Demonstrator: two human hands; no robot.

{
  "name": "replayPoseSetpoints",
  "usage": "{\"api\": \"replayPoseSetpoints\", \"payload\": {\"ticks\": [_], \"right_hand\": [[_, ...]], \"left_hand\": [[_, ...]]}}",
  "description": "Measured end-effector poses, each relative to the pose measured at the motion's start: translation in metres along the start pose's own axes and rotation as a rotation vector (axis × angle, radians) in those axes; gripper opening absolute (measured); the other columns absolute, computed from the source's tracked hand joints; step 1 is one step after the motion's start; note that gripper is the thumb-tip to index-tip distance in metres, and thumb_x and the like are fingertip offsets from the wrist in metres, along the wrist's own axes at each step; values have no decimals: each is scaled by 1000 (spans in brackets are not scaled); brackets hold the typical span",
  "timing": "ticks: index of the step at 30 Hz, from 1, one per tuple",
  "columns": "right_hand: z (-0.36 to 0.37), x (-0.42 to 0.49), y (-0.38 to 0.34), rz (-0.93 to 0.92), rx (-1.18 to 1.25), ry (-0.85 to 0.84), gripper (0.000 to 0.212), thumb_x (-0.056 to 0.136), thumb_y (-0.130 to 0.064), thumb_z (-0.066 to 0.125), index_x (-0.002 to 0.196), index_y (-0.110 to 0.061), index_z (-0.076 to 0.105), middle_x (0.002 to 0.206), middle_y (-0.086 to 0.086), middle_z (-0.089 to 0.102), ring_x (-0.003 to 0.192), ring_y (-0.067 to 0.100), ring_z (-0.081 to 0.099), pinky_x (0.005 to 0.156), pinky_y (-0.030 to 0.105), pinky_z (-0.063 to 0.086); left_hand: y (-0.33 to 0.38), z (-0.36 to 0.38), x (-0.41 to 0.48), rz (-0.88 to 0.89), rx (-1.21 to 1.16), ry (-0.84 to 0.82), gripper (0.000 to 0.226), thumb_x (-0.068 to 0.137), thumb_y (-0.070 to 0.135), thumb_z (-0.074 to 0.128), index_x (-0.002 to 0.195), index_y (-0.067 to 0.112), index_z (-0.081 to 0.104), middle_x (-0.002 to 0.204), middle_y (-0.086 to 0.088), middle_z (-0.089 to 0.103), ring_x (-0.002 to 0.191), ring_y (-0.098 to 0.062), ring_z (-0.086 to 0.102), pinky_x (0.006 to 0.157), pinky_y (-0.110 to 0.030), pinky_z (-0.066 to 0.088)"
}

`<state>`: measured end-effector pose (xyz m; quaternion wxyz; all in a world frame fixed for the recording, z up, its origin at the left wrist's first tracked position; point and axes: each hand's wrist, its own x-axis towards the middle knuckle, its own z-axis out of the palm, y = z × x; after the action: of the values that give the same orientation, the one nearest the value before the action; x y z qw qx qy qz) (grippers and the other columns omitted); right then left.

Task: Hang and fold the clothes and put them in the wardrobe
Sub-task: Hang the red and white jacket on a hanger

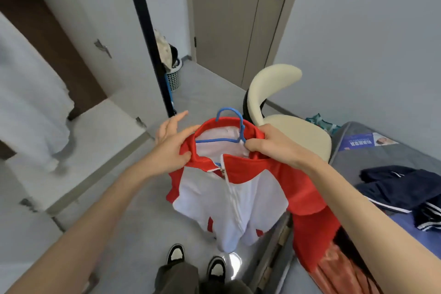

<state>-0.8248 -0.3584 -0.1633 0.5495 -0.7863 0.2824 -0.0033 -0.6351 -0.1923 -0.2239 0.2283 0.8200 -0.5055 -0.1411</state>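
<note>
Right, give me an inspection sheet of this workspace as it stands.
Surface: grey floor underfoot; grey mattress at right.
Job's things: red and white jacket held up, blue hanger inside its collar with the hook poking out; navy garment crumpled on the mattress.
Clutter: laundry basket with clothes by the wall; leaflet on the mattress.
Hands: left hand grips the collar's left side; right hand grips its right side at the hanger.
Cables: nothing seen.
Surroundings: cream chair beside the mattress, door behind, white fabric hanging at left, blurred.
</note>
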Motion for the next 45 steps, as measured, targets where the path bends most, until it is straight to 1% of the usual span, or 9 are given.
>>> {"api": "replayPoseSetpoints", "payload": {"ticks": [4,9,15,18,23,26,32,36,45], "right_hand": [[29,19,-48,-122,-17,-133,21,64,-18,53,43,-22,50,44,-10,44,41,4,35,42,16,29],[66,49,-93,-245,-51,-181,5,72,-17,59,71,-14,56,61,-1,52,55,9,44,52,22,36],[124,97,-111,-396,-364,291,25,77,-16,68,100,-18,58,100,-3,61,97,17,52,83,32,44],[165,104,-123,-376,-273,520,30,79,-30,70,88,-19,43,86,-8,48,85,15,42,62,25,36],[233,119,-163,-35,-111,-237,16,97,-29,51,102,-17,59,101,0,63,93,18,62,74,28,51],[264,132,-199,-91,168,-248,16,100,-18,45,104,-11,58,94,2,68,79,11,69,73,24,52],[278,159,-258,-248,252,-45,30,99,-13,47,69,-17,43,53,-5,63,43,2,57,55,17,42],[283,174,-286,-299,221,-81,21,97,-13,47,76,-17,48,54,-8,67,45,2,58,57,18,43],[280,241,-281,-268,143,-350,20,91,-14,49,98,-14,67,98,2,73,89,15,62,87,32,46]], "left_hand": [[-29,-51,-35,-43,-88,-193,63,78,46,72,134,38,44,121,27,54,113,7,47,109,-30,23],[-67,-100,-73,-189,-357,90,8,84,28,72,83,35,66,68,31,66,64,12,61,57,-4,43],[-103,-143,-97,-352,-273,312,32,84,38,69,68,11,63,48,11,50,43,0,43,50,-22,38],[-113,-168,-106,-366,-169,377,36,89,44,59,73,12,62,55,6,52,58,-16,50,59,-32,40],[-135,-222,-122,-390,40,465,31,89,56,50,85,27,61,75,8,61,77,-19,57,60,-28,39],[-154,-250,-130,-409,41,506,25,86,57,55,95,34,49,82,13,57,78,-14,56,56,-22,36],[-186,-283,-158,-111,76,268,109,53,69,77,135,56,6,119,7,50,100,-9,53,87,-28,44],[-200,-270,-148,-180,536,451,64,78,69,55,135,50,34,92,2,48,88,-20,51,72,-32,28],[-241,-267,-79,-404,314,828,24,93,47,50,105,39,69,107,16,70,99,-10,65,73,-24,20]]}}
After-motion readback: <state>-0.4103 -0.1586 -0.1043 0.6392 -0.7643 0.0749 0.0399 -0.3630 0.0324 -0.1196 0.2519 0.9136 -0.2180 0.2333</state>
